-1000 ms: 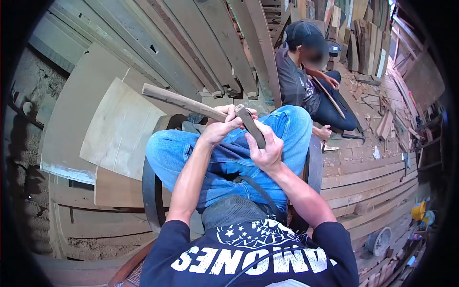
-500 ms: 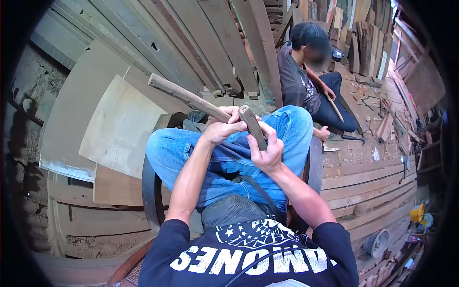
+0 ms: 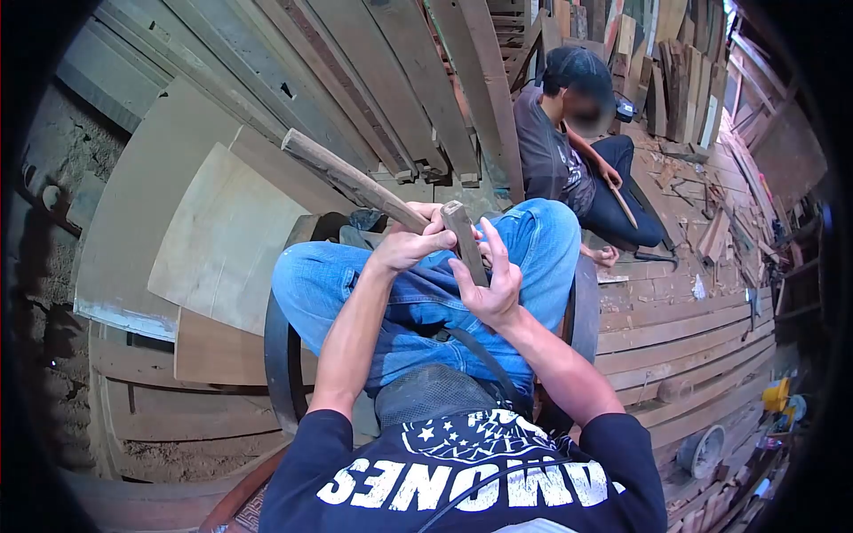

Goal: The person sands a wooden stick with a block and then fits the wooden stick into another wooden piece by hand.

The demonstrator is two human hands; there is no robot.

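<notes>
My left hand (image 3: 410, 247) is closed around the lower end of a long, rough wooden stick (image 3: 351, 178), which points up and to the left. Its thumb presses on a short, squared piece of wood (image 3: 466, 240) standing across that end; whether the two pieces are joined is hidden by the fingers. My right hand (image 3: 494, 289) is just right of the short piece, thumb and index finger spread apart. Some of its other fingers are hidden behind the wood, so contact there is unclear. Both hands are above my lap, in blue jeans (image 3: 320, 280).
Long planks (image 3: 355, 80) lean ahead of me, and pale boards (image 3: 222, 231) rest at my left. A co-worker (image 3: 560, 151) sits close by on the right with a thin wooden strip (image 3: 624, 202). Stacked slats (image 3: 684, 342) and wood scraps (image 3: 711, 235) lie beyond.
My right hand has loosened from the short piece, its thumb and index finger spreading. The long stick has shifted slightly to the right at its far end.
</notes>
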